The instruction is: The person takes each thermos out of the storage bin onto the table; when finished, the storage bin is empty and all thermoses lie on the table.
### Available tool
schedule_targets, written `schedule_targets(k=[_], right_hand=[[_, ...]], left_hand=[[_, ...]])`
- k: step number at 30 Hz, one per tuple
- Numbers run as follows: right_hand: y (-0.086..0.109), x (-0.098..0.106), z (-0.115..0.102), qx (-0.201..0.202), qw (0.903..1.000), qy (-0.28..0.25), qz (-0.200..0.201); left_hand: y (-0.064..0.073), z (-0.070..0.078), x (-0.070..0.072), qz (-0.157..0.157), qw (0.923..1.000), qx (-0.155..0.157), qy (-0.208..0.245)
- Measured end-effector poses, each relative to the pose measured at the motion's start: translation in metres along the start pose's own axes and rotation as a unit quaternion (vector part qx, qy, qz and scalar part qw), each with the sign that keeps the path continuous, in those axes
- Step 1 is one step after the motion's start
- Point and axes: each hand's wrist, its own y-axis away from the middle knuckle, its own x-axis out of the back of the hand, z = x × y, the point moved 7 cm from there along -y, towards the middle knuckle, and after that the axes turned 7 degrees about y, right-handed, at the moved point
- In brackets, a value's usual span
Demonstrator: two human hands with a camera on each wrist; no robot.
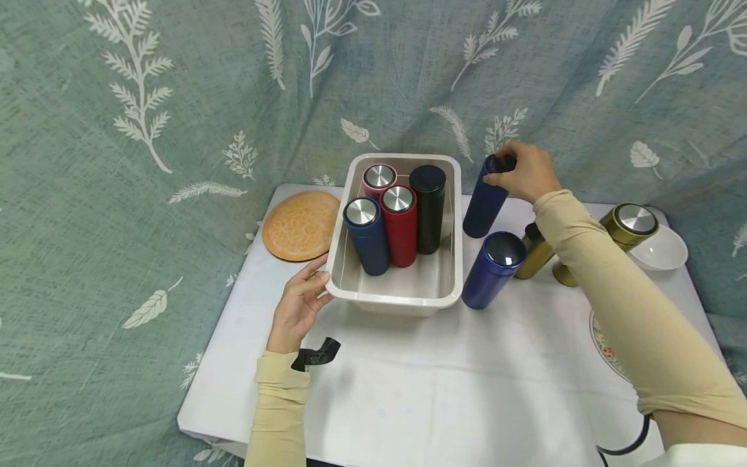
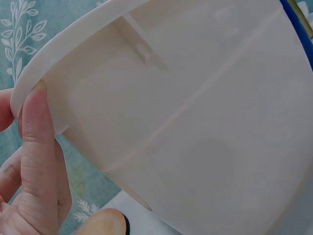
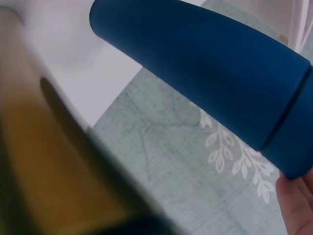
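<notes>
My left hand (image 1: 299, 306) pinches the front-left corner of a cream plastic bin (image 1: 403, 300). The left wrist view shows its thumb and fingers on either side of the rim (image 2: 54, 51). Four-sided and deep, the bin holds several bottles: a navy one (image 1: 372, 243), a red one (image 1: 401, 227), a black one (image 1: 430, 214) and a pink-rimmed one (image 1: 379, 176). To the bin's right, my right hand (image 1: 530, 172) grips a dark blue bottle (image 1: 484, 206) around its top. That bottle (image 3: 205, 73) slants across the right wrist view, fingertips at its capped end.
A shiny blue bottle (image 1: 487, 279) stands by the bin's right side. Gold bottles (image 1: 533, 256) and a white bowl (image 1: 665, 250) are farther right, partly behind my right arm. A patterned plate (image 1: 601, 344) shows under that arm. At left lies a round wooden board (image 1: 300, 224).
</notes>
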Motion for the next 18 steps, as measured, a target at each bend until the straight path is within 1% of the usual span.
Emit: schedule_targets(k=[5, 8, 12, 15, 18], right_hand=[[0.008, 0.009, 0.008, -0.017, 0.9983, -0.007, -0.055], [0.015, 0.019, 0.014, -0.018, 0.9976, -0.001, -0.067], [0.027, 0.03, 0.021, 0.005, 0.9962, 0.031, -0.082], [0.038, 0.035, 0.029, 0.009, 0.9914, 0.063, -0.115], [0.049, 0.037, 0.038, 0.011, 0.9847, 0.092, -0.147]], left_hand=[[0.001, -0.002, 0.0, -0.001, 1.0, -0.002, 0.006], [0.001, -0.003, 0.001, -0.004, 1.0, -0.002, 0.009], [0.002, -0.002, 0.001, -0.008, 0.9999, -0.004, 0.013], [0.002, -0.001, -0.001, -0.015, 0.9997, -0.007, 0.017], [0.002, 0.0, -0.002, -0.024, 0.9994, -0.012, 0.021]])
